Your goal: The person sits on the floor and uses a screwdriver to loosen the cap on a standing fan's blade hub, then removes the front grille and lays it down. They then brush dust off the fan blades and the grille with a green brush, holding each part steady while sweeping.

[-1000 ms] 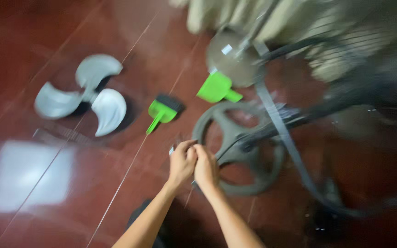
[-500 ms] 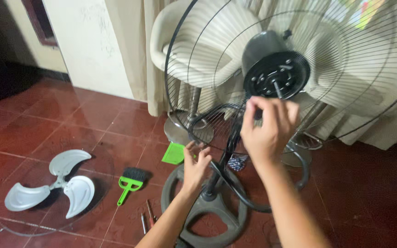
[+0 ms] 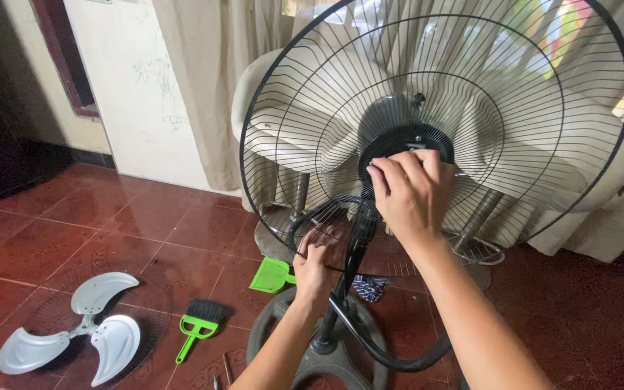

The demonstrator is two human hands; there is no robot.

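At the centre of the round black wire fan guard [image 3: 312,101], the right hand [image 3: 412,193] is raised, arm stretched forward, fingers [image 3: 391,177] curled onto the black motor hub [image 3: 406,141]. Lower, the left hand [image 3: 313,266] grips the black stand pole [image 3: 348,267]. Nearby on the red tiled floor [image 3: 74,231] lie a grey three-blade propeller [image 3: 74,338] and a green hand brush [image 3: 198,326].

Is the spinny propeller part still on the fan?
No, the grey three-bladed propeller lies on the red floor to the left, while the right hand touches the bare black hub inside the wire guard.
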